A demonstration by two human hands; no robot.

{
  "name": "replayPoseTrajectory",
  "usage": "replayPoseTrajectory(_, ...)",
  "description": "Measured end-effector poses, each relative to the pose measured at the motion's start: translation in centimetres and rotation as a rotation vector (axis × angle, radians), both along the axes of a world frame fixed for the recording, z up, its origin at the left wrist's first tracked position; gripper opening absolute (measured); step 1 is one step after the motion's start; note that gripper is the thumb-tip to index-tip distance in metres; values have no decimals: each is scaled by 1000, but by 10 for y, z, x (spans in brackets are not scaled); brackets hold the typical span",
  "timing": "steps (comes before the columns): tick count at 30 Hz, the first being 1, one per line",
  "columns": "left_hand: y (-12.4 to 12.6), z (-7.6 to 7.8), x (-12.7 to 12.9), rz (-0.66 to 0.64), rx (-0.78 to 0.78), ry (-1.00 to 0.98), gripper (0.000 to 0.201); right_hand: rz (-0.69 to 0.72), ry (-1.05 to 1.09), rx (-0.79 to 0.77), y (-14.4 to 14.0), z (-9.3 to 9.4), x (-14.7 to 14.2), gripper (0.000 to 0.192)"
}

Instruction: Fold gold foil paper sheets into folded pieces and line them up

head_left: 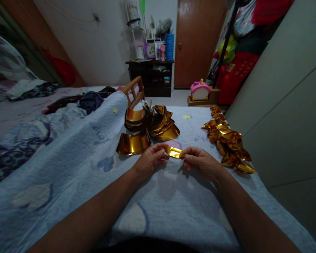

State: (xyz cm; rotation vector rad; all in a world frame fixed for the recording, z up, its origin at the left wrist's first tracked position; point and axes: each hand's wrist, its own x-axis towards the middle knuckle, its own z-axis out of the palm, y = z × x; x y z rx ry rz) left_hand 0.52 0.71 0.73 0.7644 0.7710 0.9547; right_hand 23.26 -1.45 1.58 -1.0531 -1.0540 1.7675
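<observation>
A small folded piece of shiny gold foil paper (175,152) is stretched between my two hands, just above the cloth. My left hand (153,159) pinches its left end between thumb and fingers. At the opposite end, the fingers of my right hand (200,160) are closed on it. Beyond my left hand lies a curved stack of gold foil sheets (133,143). Further stacks of foil sheets (164,124) fan out behind it. Off to the right, a heap of folded gold foil pieces (226,140) runs along the edge of the covered surface.
A blue patterned cloth (168,211) covers the surface under my hands. A wooden frame (135,92) stands at its far left corner. Clothes (91,102) lie on the bed at left. A pink toy (200,90) sits past the far edge; a pale cabinet (287,116) borders the right.
</observation>
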Motion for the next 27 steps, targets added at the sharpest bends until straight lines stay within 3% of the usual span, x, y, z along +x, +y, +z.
replayPoseTrajectory(3, 0, 1, -1, -5, -4, 5, 39, -101, -125, 139, 2, 1, 2, 25)
replayPoseTrajectory(9, -2, 5, -1, 16, -6, 66, 43, -390, -614, 715, 6, -1, 4, 9)
replayPoseTrajectory(15, -2, 6, -2, -16, -8, 88, 46, -337, -826, 963, 2, -1, 4, 18)
replayPoseTrajectory(19, -2, 3, -3, -64, 2, 93, 43, -365, -846, 970, 1, 1, 4, 21)
replayPoseTrajectory(23, -1, 1, -3, -69, 4, 106, 43, -553, -741, 768, 3, 0, 5, 25)
replayPoseTrajectory(27, -1, 1, -3, -74, 9, 114, 43, -746, -535, 514, 9, -5, 10, 64)
